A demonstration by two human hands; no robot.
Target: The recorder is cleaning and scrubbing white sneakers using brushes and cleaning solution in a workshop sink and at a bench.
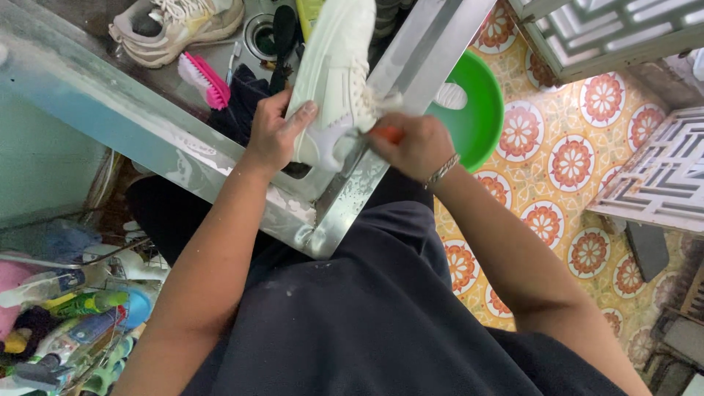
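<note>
The left hand (275, 136) grips a white sneaker (334, 81) from the side, fingers wrapped over its heel end, holding it sole-side toward the right above the near corner of a steel sink (220, 158). The right hand (414, 143) is closed around an orange-handled tool (391, 134), most likely a small brush, whose working end is hidden against the shoe. Judged from this, scrubbing of the heel area is in hand; the next stroke calls for a firm left-hand hold and short, controlled motion at the sink edge.

Containers: the sink holds a second sneaker (176, 26) at far left, a pink brush (205, 79), a dark cloth (246, 99) and a drain (260, 37). A green basin (477, 117) on the tiled floor (587, 161), right, holds a white item that cannot be made out.
</note>
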